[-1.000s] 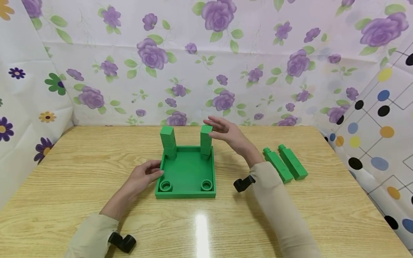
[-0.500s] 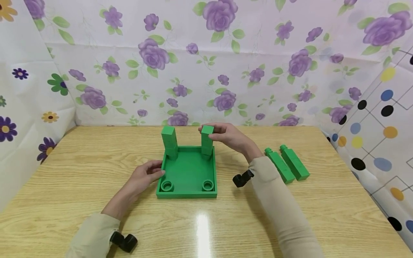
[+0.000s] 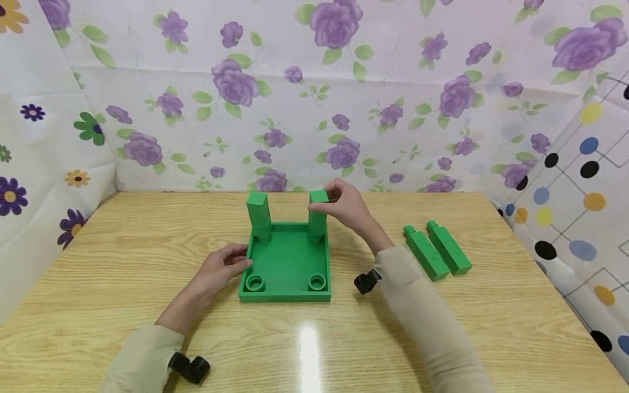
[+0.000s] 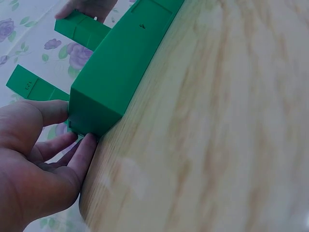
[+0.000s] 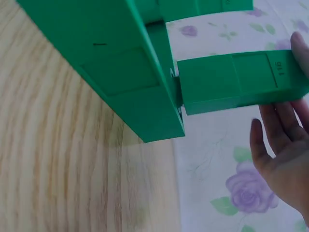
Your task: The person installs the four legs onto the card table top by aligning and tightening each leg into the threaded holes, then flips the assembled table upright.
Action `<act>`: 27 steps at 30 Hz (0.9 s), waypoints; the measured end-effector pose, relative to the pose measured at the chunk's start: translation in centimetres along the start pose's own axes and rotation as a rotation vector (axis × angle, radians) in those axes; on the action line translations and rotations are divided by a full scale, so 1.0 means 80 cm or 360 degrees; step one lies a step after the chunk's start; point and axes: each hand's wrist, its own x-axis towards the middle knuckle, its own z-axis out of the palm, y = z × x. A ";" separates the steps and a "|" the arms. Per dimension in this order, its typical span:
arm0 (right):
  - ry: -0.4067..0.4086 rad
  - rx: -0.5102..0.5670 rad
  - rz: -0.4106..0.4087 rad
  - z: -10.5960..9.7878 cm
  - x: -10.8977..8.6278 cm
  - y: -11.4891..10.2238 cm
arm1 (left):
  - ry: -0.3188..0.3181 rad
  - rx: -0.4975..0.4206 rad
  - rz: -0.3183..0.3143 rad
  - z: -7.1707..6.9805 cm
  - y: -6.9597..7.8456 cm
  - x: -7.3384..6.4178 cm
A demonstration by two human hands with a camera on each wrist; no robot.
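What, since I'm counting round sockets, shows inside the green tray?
Inside the green tray, two open round sockets sit at the near corners. Two green posts stand upright at the far corners, so whatever lies beneath their lower ends is covered and cannot be seen.

The left arm in its beige cloth sleeve [image 3: 142, 357] reaches from the near left. Its bare left hand [image 3: 221, 268] is low, with thumb and fingers curled in a pinch. The right arm in its beige cloth sleeve [image 3: 432, 327] stretches farther. Its bare right hand [image 3: 346, 206] is higher up, pinching too, thumb pointing left.
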 end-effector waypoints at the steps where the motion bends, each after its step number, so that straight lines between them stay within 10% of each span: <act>1: 0.0027 -0.0044 -0.0010 0.002 -0.001 -0.001 | -0.0002 0.0001 0.0003 0.000 0.000 0.000; 16: 0.0292 -0.0325 -0.0136 0.017 -0.010 -0.006 | 0.0001 -0.0006 0.0005 0.002 0.000 0.000; 27: 0.0254 -0.0443 -0.0171 0.018 -0.013 -0.013 | -0.0005 -0.0016 0.0012 0.003 0.002 -0.001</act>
